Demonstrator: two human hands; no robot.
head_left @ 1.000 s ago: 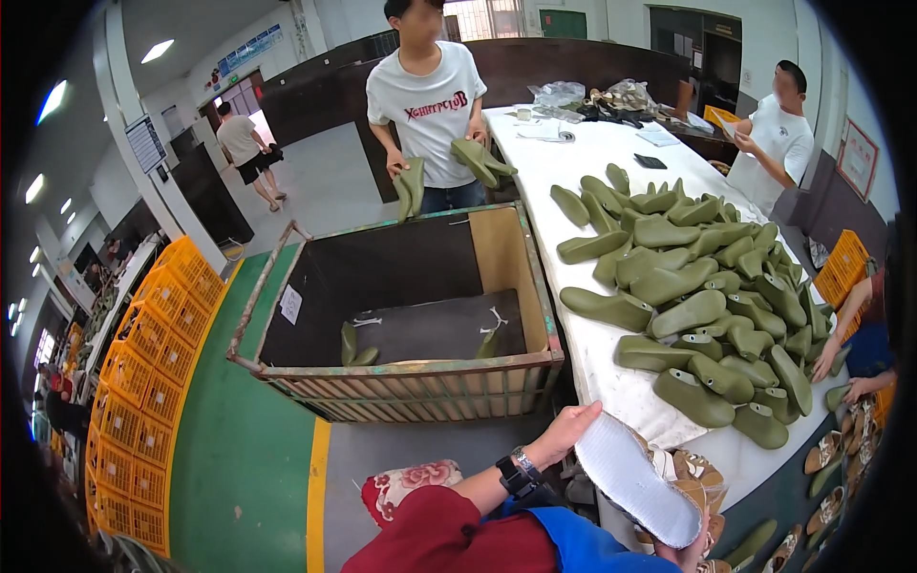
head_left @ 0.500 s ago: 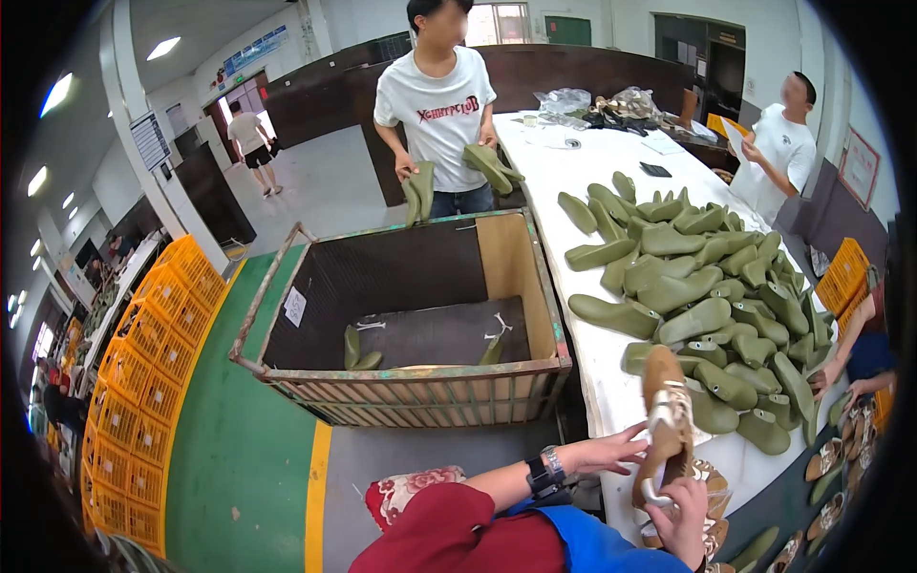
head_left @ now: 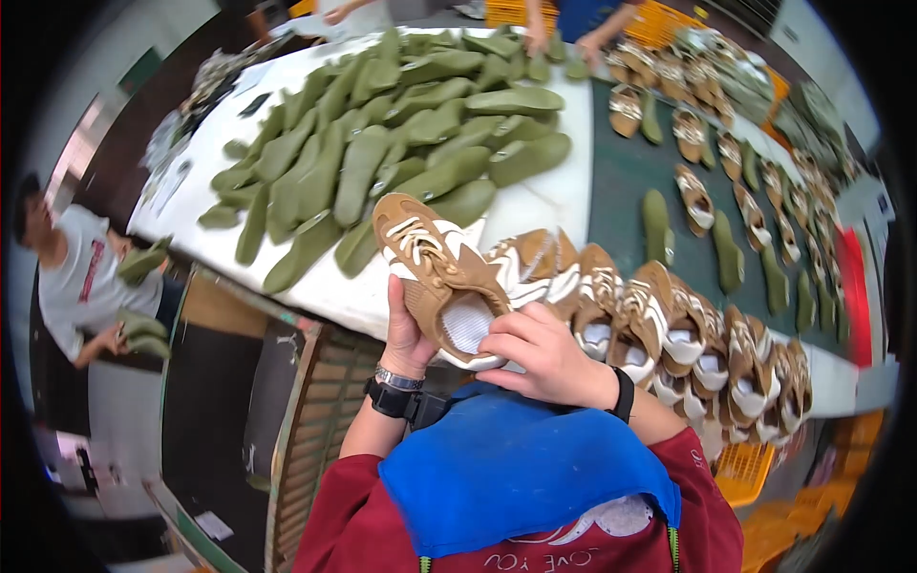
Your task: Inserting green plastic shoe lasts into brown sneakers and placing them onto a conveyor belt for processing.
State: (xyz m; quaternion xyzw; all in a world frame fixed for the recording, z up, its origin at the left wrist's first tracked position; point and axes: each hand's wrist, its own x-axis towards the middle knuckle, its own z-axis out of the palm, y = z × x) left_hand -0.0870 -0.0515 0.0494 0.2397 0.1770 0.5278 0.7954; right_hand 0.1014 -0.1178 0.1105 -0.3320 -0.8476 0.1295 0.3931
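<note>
A brown and white sneaker (head_left: 430, 263) is tilted up in front of me over the table's near edge, its toe away and its opening towards me. The side of the shoe rests in my left hand (head_left: 407, 329), thumb along the upper. My right hand (head_left: 544, 351) has its fingers bent over the heel collar, gripping the rim. A white insole lining shows inside the opening. Just beyond the toe lies a heap of green shoe lasts (head_left: 363, 162). Beside my right hand, similar sneakers (head_left: 640, 310) stand packed in a row.
A dark green belt (head_left: 621, 191) on the right carries sneakers and lasts in lines. The white tabletop (head_left: 521, 215) holds the heap. A slatted cart (head_left: 320, 420) stands at the left. One co-worker (head_left: 81, 277) holds lasts there; another's hands (head_left: 592, 43) reach in at the far side.
The view has swung right, so the cart and co-worker shift left. My left hand, earlier spread beside the sneaker, now grips its side. The sneaker is turned with its opening towards me.
</note>
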